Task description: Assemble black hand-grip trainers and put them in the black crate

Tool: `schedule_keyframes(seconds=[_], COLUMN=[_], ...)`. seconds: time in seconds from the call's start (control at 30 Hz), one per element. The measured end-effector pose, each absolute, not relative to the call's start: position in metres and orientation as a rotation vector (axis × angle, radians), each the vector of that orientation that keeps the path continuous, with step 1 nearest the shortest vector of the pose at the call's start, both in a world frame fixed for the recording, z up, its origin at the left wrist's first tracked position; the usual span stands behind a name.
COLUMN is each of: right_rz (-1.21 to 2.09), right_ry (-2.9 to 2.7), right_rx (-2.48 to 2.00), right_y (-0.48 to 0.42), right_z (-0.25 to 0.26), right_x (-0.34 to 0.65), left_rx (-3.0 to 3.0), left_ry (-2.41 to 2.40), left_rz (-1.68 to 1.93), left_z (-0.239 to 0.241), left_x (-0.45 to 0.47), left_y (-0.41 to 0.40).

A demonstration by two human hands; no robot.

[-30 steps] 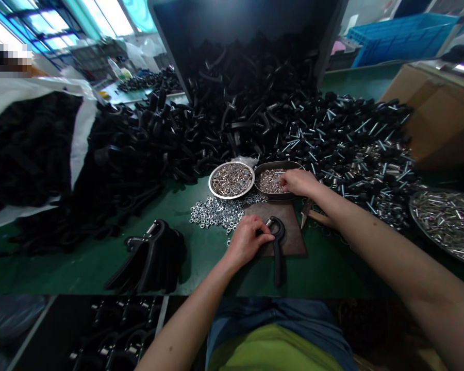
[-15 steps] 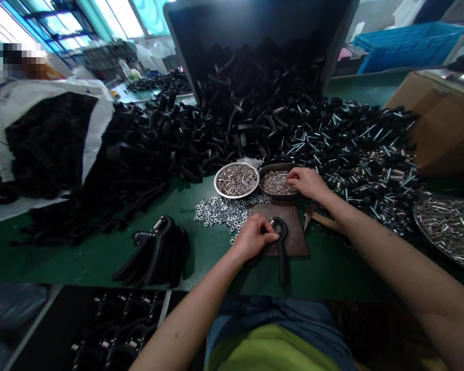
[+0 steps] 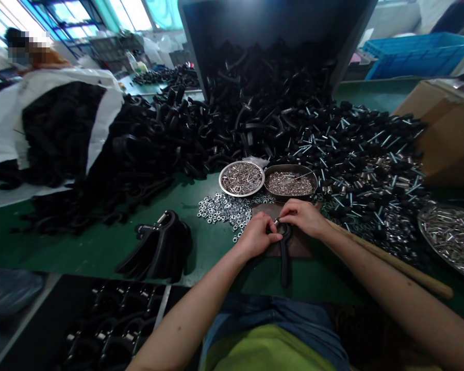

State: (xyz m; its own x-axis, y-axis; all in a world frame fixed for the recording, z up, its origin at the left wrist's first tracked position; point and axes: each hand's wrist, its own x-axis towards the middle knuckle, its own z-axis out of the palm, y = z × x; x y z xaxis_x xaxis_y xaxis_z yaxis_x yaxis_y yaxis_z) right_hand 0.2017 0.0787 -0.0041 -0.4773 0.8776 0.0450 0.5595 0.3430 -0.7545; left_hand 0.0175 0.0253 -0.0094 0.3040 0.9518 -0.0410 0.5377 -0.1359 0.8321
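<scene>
A black handle with a looped top lies over a dark square mat. My left hand is closed on the handle's loop from the left. Above the loop, my right hand pinches at the handle's top edge, close to the left fingertips. Whatever sits in the right fingertips is too small and hidden to name. Just beyond the hands are a round metal dish of small metal parts and a dark oval tin full of tiny fasteners. Loose metal nuts are scattered left of the mat.
Several similar black handles stand bunched at the left. A wooden tool handle lies by my right forearm. Heaped black parts fill the back, near a cardboard box. Metal pins fill a tray at the right.
My right hand has left the oval tin and come down to the handle's top beside my left hand. The left hand keeps its hold. The view has shifted slightly.
</scene>
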Motion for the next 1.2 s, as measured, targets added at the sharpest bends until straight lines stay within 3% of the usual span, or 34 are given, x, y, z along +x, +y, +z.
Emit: schedule_keyframes(seconds=[0.43, 0.83, 1.1, 1.2], right_rz=[1.064, 0.876, 0.936, 0.731], right_ry=[-2.266, -2.336, -2.399, -2.379], right_rx=[-1.469, -1.42, -1.391, -1.449], right_y=[0.092, 0.083, 0.082, 0.064], right_z=[0.0, 0.011, 0.013, 0.017], right_x=[0.192, 0.19, 0.188, 0.218], left_rx=[1.773, 1.754, 1.848, 2.004], left_ry=[1.34, 1.331, 1.378, 1.508], left_rz=[0.621, 0.632, 0.603, 0.652], left_z=[-0.01, -0.011, -0.009, -0.004], left_x=[0.017, 0.017, 0.018, 0.02], left_y=[0.029, 0.029, 0.028, 0.013])
